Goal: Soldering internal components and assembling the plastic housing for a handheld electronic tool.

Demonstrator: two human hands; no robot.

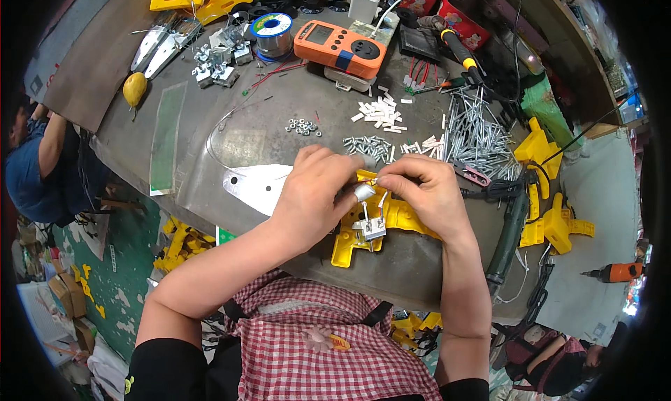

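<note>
My left hand (318, 191) is closed in a pinch, with a silvery-white rounded piece (364, 192) at its fingertips. I cannot tell whether that piece is held or wrapped round a finger. Close beside it, my right hand (428, 195) pinches the end of a thin wire. Beneath both hands lies a yellow plastic housing half (344, 251). A small metal block with white leads (373, 228) sits over the housing. Partly behind my left hand, a pale pointed metal plate (250, 188) lies flat on the bench.
Beyond my hands lie screws (367, 148), nuts (302, 127), white sleeves (379, 113) and long metal rods (482, 132). An orange meter (340, 48) stands beside a solder spool (272, 36). Yellow housings (542, 149) and a dark green tool (508, 240) are at right. Another person (42, 156) is at far left.
</note>
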